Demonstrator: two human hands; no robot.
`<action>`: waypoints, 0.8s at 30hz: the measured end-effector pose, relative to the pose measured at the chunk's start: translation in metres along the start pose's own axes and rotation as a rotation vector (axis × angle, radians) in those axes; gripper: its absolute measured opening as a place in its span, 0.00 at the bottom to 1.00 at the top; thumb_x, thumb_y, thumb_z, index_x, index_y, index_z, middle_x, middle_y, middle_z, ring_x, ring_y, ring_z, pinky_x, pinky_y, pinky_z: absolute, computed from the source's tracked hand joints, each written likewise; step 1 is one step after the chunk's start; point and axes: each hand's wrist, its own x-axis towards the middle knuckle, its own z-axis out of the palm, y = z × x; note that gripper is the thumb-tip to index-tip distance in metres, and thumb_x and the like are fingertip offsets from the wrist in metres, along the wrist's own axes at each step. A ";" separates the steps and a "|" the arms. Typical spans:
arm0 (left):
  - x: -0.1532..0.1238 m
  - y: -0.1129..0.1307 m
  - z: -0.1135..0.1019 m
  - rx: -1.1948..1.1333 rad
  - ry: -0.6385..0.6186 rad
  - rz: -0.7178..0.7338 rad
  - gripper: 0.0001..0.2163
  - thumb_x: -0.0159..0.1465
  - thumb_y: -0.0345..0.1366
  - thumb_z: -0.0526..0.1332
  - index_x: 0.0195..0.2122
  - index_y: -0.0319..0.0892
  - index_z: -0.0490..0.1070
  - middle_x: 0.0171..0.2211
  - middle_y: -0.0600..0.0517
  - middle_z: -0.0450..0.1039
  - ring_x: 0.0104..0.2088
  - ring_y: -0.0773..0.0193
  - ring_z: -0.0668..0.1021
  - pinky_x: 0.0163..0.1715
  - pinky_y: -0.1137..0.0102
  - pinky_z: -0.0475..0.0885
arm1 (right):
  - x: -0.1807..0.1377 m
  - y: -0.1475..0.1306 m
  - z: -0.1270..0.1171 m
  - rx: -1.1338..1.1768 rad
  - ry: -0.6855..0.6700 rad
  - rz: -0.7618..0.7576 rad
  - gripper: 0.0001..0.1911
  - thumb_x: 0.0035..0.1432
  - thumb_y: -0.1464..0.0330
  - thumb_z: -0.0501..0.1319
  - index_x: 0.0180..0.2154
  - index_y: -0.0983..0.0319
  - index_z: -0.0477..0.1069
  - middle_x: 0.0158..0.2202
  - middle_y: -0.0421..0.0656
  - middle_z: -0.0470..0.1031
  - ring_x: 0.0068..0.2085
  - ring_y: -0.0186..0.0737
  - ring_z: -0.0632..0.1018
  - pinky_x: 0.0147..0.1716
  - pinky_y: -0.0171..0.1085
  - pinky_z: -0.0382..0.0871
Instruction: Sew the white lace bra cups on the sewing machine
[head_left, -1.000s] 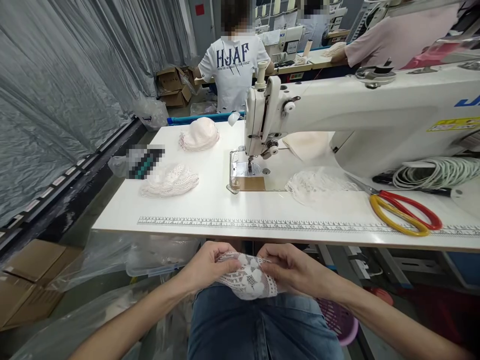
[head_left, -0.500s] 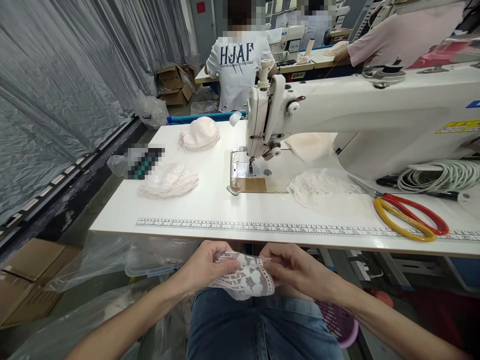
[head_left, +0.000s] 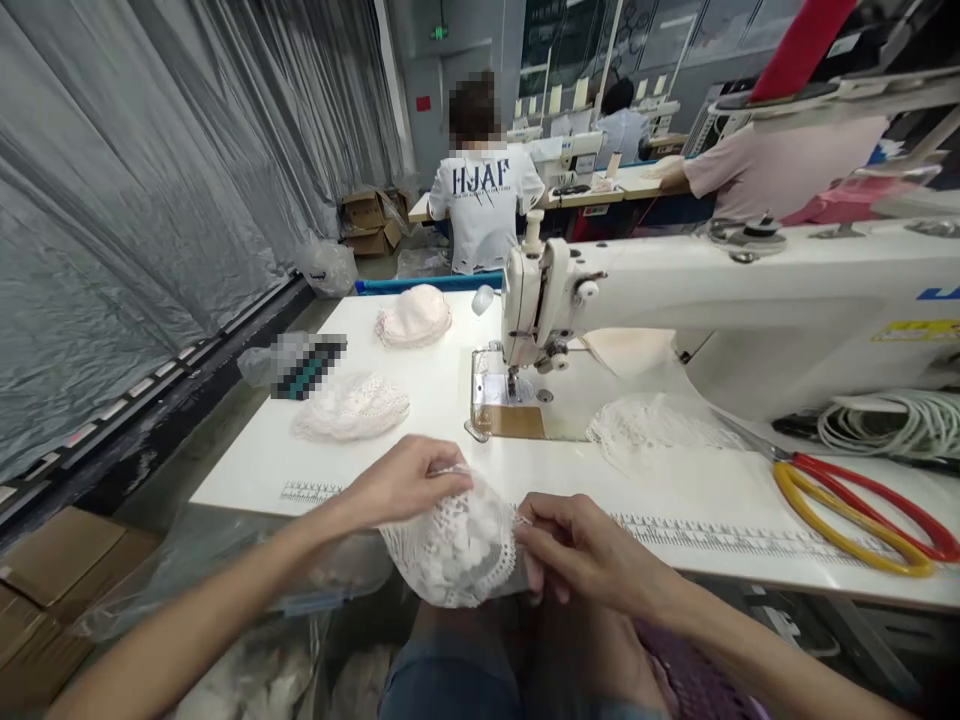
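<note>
A white lace piece (head_left: 457,550) is stretched between both my hands, over the table's front edge and my lap. My left hand (head_left: 405,480) pinches its upper left edge between thumb and fingers. At the scalloped right edge, my right hand (head_left: 581,550) is closed on the lace. Beyond my hands stands a white sewing machine (head_left: 529,310), its needle and foot above the metal plate. More white lace (head_left: 652,425) lies right of the plate. On the left of the table are a lace pile (head_left: 352,408) and a pale pink cup-shaped stack (head_left: 415,315).
Red and yellow-handled scissors (head_left: 855,510) lie at the right, near coiled pale cord (head_left: 877,420). A printed ruler strip (head_left: 712,540) runs along the front edge. Cardboard boxes (head_left: 67,570) stand at lower left. A person in a white shirt (head_left: 484,205) sits ahead.
My left hand has risen over the table edge, lifting and spreading the lace. My right hand still grips its right side. The view has tilted upward.
</note>
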 end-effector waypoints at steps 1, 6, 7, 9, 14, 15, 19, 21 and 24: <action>0.018 0.001 -0.011 0.067 -0.013 0.033 0.13 0.58 0.43 0.57 0.24 0.39 0.68 0.19 0.57 0.61 0.21 0.70 0.63 0.19 0.76 0.53 | 0.009 -0.001 -0.006 -0.035 0.010 0.008 0.14 0.61 0.60 0.51 0.26 0.61 0.60 0.22 0.40 0.74 0.17 0.31 0.68 0.18 0.30 0.61; 0.115 -0.009 -0.039 0.198 -0.152 0.094 0.13 0.53 0.41 0.60 0.18 0.39 0.61 0.17 0.58 0.53 0.19 0.71 0.57 0.19 0.74 0.49 | 0.044 0.008 -0.055 -0.625 0.322 -0.135 0.16 0.63 0.65 0.47 0.25 0.62 0.62 0.19 0.41 0.71 0.18 0.34 0.69 0.19 0.32 0.61; 0.128 -0.012 -0.040 0.206 -0.170 0.093 0.13 0.53 0.41 0.60 0.18 0.40 0.60 0.17 0.58 0.53 0.20 0.71 0.58 0.20 0.74 0.50 | 0.047 0.010 -0.064 -0.752 0.411 -0.203 0.15 0.63 0.66 0.46 0.27 0.62 0.64 0.20 0.41 0.71 0.19 0.34 0.69 0.19 0.32 0.60; 0.146 -0.017 -0.038 0.214 -0.201 0.089 0.13 0.52 0.41 0.61 0.18 0.40 0.61 0.17 0.58 0.54 0.20 0.71 0.58 0.20 0.73 0.50 | 0.048 0.014 -0.078 -0.898 0.475 -0.338 0.14 0.63 0.70 0.45 0.33 0.62 0.67 0.25 0.43 0.73 0.20 0.34 0.70 0.19 0.32 0.61; 0.161 -0.014 -0.037 0.264 -0.280 0.084 0.16 0.52 0.43 0.62 0.17 0.40 0.58 0.17 0.59 0.52 0.20 0.72 0.57 0.20 0.73 0.50 | 0.056 0.021 -0.089 -1.038 0.315 -0.634 0.19 0.61 0.80 0.43 0.47 0.61 0.67 0.45 0.48 0.74 0.42 0.40 0.76 0.35 0.36 0.72; 0.164 -0.012 -0.038 0.285 -0.292 0.081 0.16 0.51 0.43 0.62 0.17 0.40 0.57 0.17 0.59 0.51 0.20 0.72 0.57 0.19 0.73 0.50 | 0.059 0.023 -0.089 -1.053 0.297 -0.663 0.20 0.60 0.80 0.43 0.47 0.61 0.67 0.45 0.47 0.74 0.44 0.40 0.75 0.37 0.37 0.72; 0.184 -0.005 -0.046 0.406 -0.278 0.043 0.14 0.49 0.43 0.65 0.17 0.40 0.62 0.17 0.59 0.57 0.19 0.71 0.62 0.20 0.74 0.54 | 0.068 0.033 -0.085 -1.058 0.314 -0.684 0.20 0.60 0.80 0.44 0.45 0.63 0.68 0.42 0.47 0.75 0.42 0.41 0.75 0.34 0.37 0.73; 0.191 -0.004 -0.048 0.483 -0.183 0.023 0.10 0.49 0.39 0.65 0.20 0.40 0.66 0.18 0.57 0.62 0.21 0.69 0.66 0.22 0.73 0.58 | 0.070 0.035 -0.083 -1.066 0.342 -0.664 0.19 0.61 0.80 0.44 0.44 0.63 0.69 0.41 0.47 0.75 0.40 0.40 0.75 0.33 0.37 0.73; 0.187 -0.003 -0.041 0.592 0.076 0.015 0.03 0.57 0.30 0.58 0.26 0.39 0.69 0.23 0.52 0.67 0.25 0.63 0.70 0.26 0.70 0.61 | 0.071 0.033 -0.080 -1.092 0.376 -0.658 0.17 0.62 0.79 0.44 0.43 0.63 0.69 0.39 0.47 0.75 0.39 0.40 0.75 0.33 0.37 0.72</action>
